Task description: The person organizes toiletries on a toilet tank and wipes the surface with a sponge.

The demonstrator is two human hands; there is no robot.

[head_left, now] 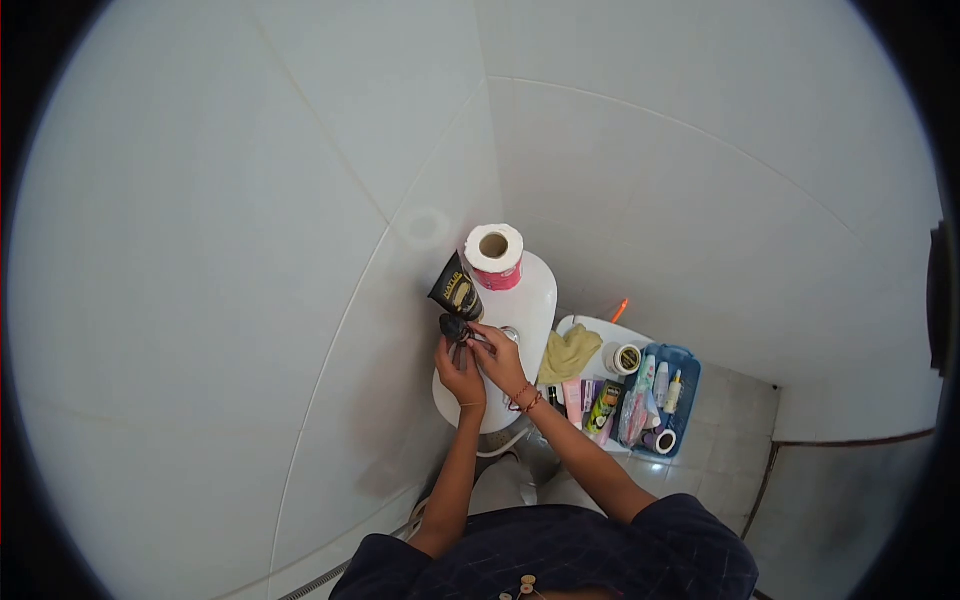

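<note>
A black tube with gold lettering [456, 293] is upside down, cap end toward my hands, over the white toilet tank lid [538, 300]. My left hand [458, 372] holds the tube near its black cap [453, 326]. My right hand [498, 357], with bead bracelets at the wrist, has its fingers at the cap from the right. A toilet paper roll [494, 255] with a red wrapper stands on the lid just behind the tube.
A yellow-green cloth [568, 353] lies on a white surface [600, 330] to the right. A blue basket [685, 372] with several bottles, tubes and a tape roll [627, 359] sits beside it. White tiled walls surround the corner; grey floor tiles [725, 440] show at lower right.
</note>
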